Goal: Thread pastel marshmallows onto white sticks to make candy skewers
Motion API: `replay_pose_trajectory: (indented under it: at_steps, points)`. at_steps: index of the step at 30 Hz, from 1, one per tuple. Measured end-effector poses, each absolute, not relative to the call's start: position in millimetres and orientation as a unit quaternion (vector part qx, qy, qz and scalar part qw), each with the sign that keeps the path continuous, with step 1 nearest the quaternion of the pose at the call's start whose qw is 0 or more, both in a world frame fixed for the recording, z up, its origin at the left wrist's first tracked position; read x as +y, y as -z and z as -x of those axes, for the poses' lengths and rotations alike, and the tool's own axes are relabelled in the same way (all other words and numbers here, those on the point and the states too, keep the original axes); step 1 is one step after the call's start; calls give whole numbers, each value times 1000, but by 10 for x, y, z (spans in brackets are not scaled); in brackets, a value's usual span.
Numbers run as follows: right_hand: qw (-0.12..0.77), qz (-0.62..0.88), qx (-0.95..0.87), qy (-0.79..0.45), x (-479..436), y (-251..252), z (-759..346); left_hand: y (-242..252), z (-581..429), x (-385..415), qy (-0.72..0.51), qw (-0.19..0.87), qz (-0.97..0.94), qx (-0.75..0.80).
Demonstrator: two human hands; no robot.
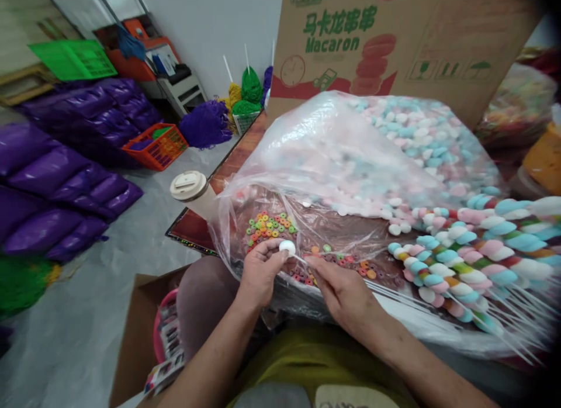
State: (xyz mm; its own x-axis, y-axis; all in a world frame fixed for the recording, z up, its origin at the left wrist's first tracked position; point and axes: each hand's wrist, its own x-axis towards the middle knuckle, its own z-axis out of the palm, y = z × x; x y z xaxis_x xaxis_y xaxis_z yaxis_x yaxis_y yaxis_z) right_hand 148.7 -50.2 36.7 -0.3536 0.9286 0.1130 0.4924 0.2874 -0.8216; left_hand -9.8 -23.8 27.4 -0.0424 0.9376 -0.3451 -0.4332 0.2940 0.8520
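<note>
While your left hand pinches the white candy disc just beside the plastic bag, your right hand grips a thin stick, tip at the disc. Skewering step, likely; keep the tip centred.

Bright, flat indoor light; shadows faint and soft. Glare on the bag whitens the sweets inside. White candy near blown out; the stick beside it barely resolves. Centre fairly sharp. Fisheye bend on the box and floor; skewers smear at the right edge. Top right corner vignettes black.
</note>
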Motion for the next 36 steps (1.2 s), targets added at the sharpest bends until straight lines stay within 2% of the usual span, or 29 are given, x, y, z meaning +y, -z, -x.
replay_pose_trajectory:
  at_steps: [3, 15, 19, 25, 30, 34, 36]
  points:
    - [238, 516, -789, -233, -588, -302, -1507, -289, 70, -266, -558, 581, -304, 508]
    - [7, 591, -805, -46, -605, -560, -1321, -164, 43, -415, -497, 324, -547, 590]
    - [-2, 589, -808, -25, -559, -513, -1212, -99, -31, -414, -494, 312, -540, 606]
    - [2, 587, -805, -85, -500, -341, -1335, -7, -32, -341, -488, 378, -491, 615]
    - [-21, 607, -787, -109, -547, -232, -1387, 108, -131, -432, -463, 365, -500, 635]
    - [35, 596, -786, -163, -468, -102, -1363, 21, -89, -451, -403, 385, -588, 586]
    - [82, 593, -782, -173, -397, -41, -1431, -80, 58, -349, -365, 357, -610, 606]
